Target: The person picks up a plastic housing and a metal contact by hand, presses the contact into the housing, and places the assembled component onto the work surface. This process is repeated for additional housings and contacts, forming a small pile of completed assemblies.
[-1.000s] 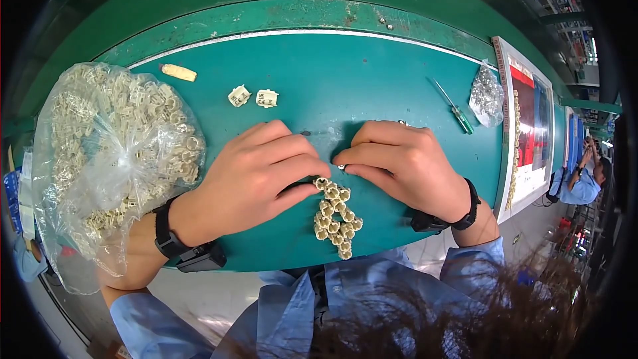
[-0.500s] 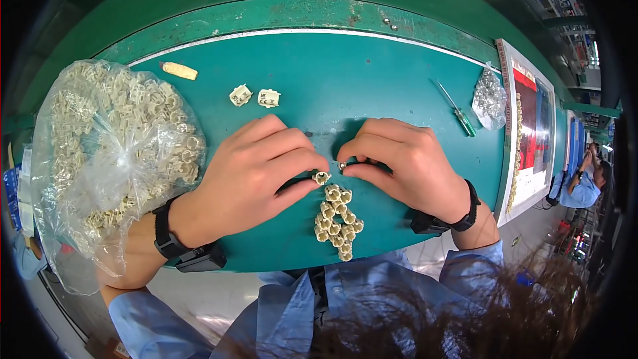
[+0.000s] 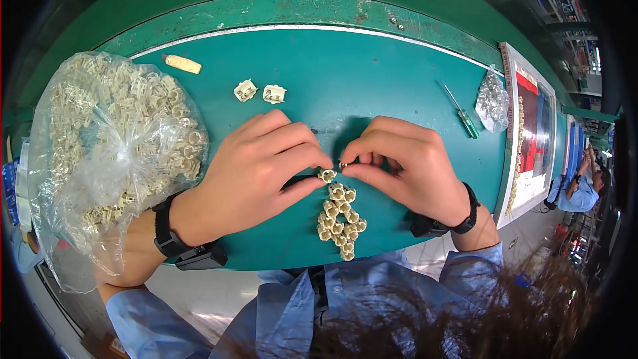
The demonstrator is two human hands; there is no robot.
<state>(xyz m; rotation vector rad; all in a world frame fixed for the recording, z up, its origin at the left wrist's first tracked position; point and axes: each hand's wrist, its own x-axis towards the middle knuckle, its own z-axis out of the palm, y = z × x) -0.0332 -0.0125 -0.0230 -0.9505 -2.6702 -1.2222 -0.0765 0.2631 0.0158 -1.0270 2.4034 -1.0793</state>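
My left hand (image 3: pixel 256 167) pinches a small cream plastic part (image 3: pixel 326 175) between thumb and fingers. Opposite it, my right hand (image 3: pixel 405 163) presses a tiny metal piece (image 3: pixel 343 165) against that part with its fingertips. Just below both hands lies a pile of several like cream parts (image 3: pixel 339 219) on the green table (image 3: pixel 345 80). Both wrists wear black bands.
A large clear bag of cream parts (image 3: pixel 109 153) fills the left side. Two loose cream parts (image 3: pixel 260 92) and a cream cylinder (image 3: pixel 182 64) lie farther back. A green-handled screwdriver (image 3: pixel 460 112), a small bag of metal pieces (image 3: pixel 492 101) and a printed sheet (image 3: pixel 531 133) sit at the right. Another person (image 3: pixel 577 189) works at far right.
My hands have drawn slightly apart at the fingertips; the cream part now shows between them, lifted just above the pile.
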